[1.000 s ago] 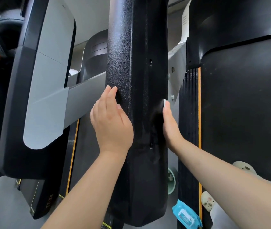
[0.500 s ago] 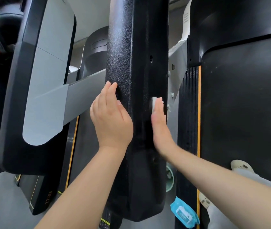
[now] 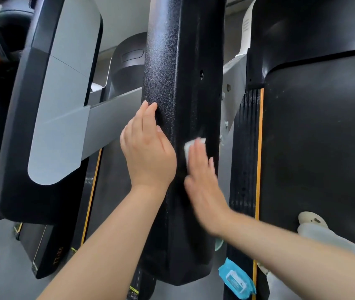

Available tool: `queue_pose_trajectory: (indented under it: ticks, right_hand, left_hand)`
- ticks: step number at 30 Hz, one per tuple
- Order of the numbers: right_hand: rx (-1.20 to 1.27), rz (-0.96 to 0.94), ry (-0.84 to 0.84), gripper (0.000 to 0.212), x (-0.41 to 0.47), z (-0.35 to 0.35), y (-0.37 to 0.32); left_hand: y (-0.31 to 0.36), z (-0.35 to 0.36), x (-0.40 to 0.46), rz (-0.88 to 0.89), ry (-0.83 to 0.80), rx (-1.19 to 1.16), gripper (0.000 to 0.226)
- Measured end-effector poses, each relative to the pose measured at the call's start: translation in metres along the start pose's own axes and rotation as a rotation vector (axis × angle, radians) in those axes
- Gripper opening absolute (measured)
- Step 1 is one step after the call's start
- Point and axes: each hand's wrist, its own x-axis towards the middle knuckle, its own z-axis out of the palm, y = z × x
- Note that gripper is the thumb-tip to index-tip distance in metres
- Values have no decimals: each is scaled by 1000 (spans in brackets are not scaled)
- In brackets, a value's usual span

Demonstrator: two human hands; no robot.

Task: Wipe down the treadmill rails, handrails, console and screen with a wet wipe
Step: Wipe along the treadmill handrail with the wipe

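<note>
The right hand [image 3: 202, 180] is motion-blurred, hiding most of the wet wipe [image 3: 190, 147] (corner showing).

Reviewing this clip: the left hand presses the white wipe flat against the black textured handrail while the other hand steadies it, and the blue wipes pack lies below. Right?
Not quite. The head view shows the right hand pressing the white wipe against the black textured handrail; the left hand steadies it with no wipe visible under it. The blue wipes pack does lie below.
</note>
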Motion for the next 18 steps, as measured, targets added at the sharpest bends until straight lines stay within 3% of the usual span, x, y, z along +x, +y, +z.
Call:
queue_pose_trajectory:
  ticks: [4,11,18]
  right_hand:
    - [-72,-149,-133,57,-73,18,8]
    - [-90,-32,70,59,24,-13,-12]
    - [-83,-91,2,61,-12,1,-19]
  left_hand:
    - [0,-1,-1,-6,-15,-10,48]
    - [0,0,2,-3,5,-7,55]
    - [0,-1,1,-27,-23,-62,49]
